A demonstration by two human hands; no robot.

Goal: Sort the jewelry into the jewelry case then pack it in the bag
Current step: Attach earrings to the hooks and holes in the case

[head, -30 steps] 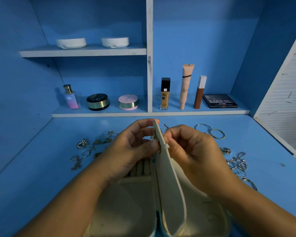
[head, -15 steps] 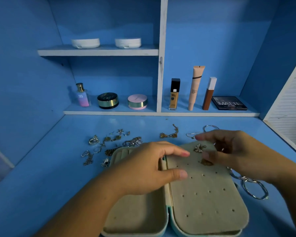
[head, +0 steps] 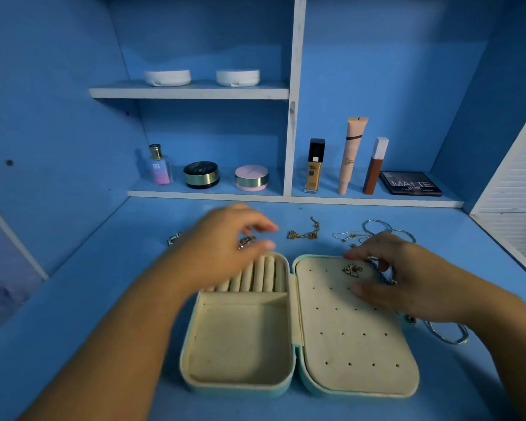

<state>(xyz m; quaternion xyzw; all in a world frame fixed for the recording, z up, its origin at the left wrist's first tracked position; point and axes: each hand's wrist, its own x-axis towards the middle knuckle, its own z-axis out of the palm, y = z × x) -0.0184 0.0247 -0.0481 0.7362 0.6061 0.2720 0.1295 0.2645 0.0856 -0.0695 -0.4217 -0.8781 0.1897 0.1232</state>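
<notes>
The jewelry case [head: 240,384] lies open flat on the blue desk. Its left half has ring rolls [head: 261,276] and a bare compartment. Its right half is a perforated panel [head: 353,338] with one sparkly earring [head: 352,269] pinned near the top. My left hand [head: 225,247], blurred, hovers past the case's far left corner with its fingers spread over a silver piece [head: 246,240]. My right hand [head: 407,281] rests on the panel's right edge, thumb on the panel, index finger along the top rim. A gold chain [head: 304,233] and silver hoops [head: 377,229] lie behind the case.
A silver ring [head: 173,238] lies at the left and thin bangles [head: 450,334] by my right wrist. The low shelf holds a perfume bottle [head: 160,165], two compacts, a foundation bottle [head: 315,167], two tubes and a palette [head: 410,183]. A white slatted panel [head: 516,177] stands at the right.
The case's panel was upright between both hands, then laid flat to the right. My left hand has since left the case and moved back toward the loose silver jewelry.
</notes>
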